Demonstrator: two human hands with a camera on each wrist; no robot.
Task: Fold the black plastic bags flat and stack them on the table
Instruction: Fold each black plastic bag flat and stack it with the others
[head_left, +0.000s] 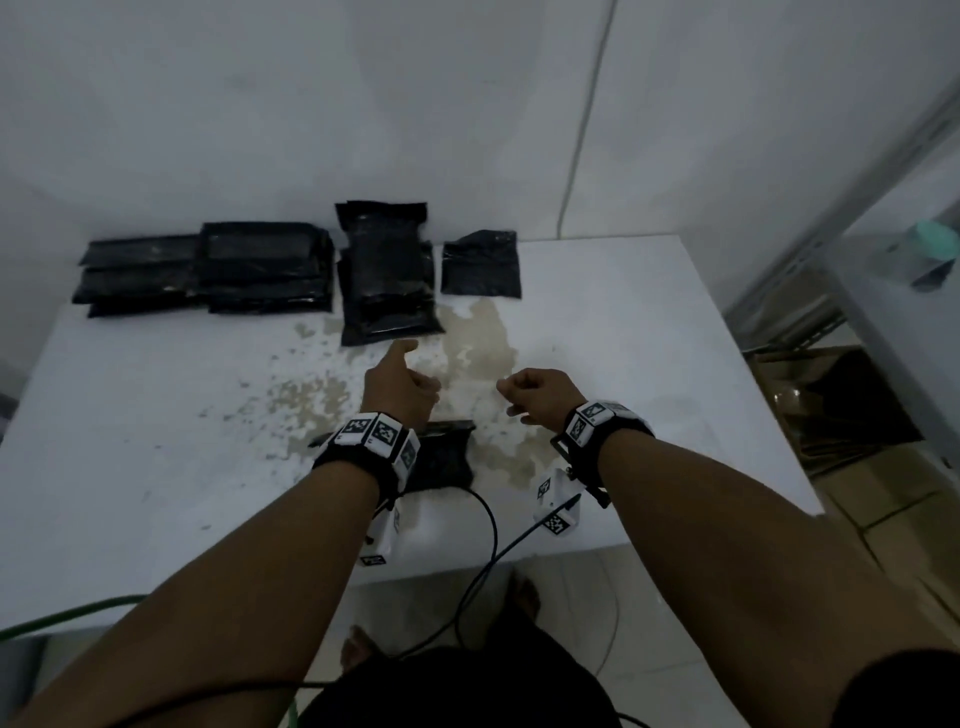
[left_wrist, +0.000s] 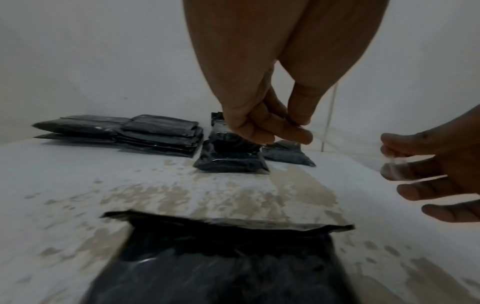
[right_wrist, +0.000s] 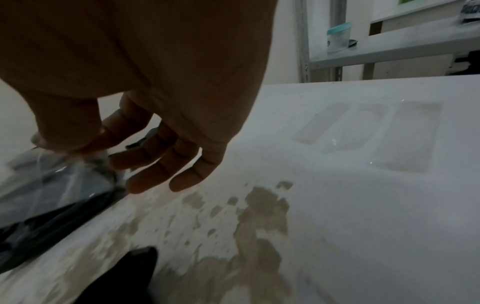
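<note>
Bags of black plastic lie on the white table (head_left: 649, 364), whose top is worn with brownish patches in the middle. One black bag (left_wrist: 221, 267) rests flat near the front edge, just under the left wrist, and no hand touches it. Both hands hover above the table beyond this bag, a little apart from each other.

The left hand (head_left: 402, 387) has its fingers curled, with fingertips and thumb pressed together; in the left wrist view I cannot tell if something thin is pinched between them. The right hand (head_left: 535, 392) has its fingers spread and loosely bent. Something thin and clear seems to hang at its thumb and first finger in both wrist views, but it is blurred, so I cannot tell if it holds it.

At the far edge, against the wall, there are two low stacks of folded bags (head_left: 208, 273) side by side. Right of them is a taller pile (head_left: 387, 280), and then a single small folded bag (head_left: 480, 265), just beside it.
</note>
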